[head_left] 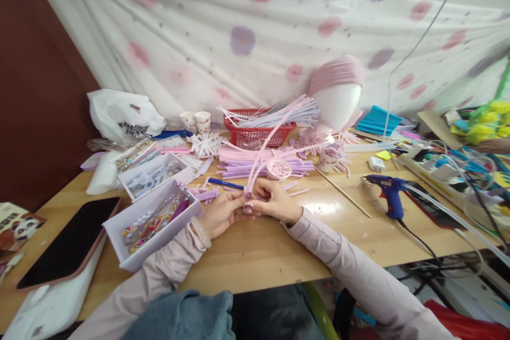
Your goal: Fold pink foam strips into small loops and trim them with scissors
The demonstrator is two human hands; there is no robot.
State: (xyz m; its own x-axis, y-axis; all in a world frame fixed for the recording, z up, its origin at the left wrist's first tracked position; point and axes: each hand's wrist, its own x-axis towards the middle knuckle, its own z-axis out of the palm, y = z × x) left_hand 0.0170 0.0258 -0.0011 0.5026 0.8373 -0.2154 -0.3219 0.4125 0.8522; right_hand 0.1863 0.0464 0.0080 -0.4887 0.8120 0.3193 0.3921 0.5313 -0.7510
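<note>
My left hand (pixel 220 214) and my right hand (pixel 275 201) meet over the front middle of the table, fingertips pinched together. Between them rise pink pipe cleaners (pixel 258 166), gripped near their lower ends, with the long ends standing up and leaning right. The lower ends are hidden by my fingers. Just behind my hands stands a paper cup (pixel 279 169) of small pink pieces. A blue pen (pixel 225 184) lies beyond my left hand. Bundles of pink pipe cleaners (pixel 247 156) and purple pipe cleaners (pixel 235 171) lie behind the pen and cup.
Left of my hands sit a white box of beads and gems (pixel 115 234) and a phone (pixel 67 241). At the back stand a red basket (pixel 255 137) and a white mannequin head (pixel 340 103). A blue glue gun (pixel 388 191) and a wooden stick (pixel 342 191) lie to the right.
</note>
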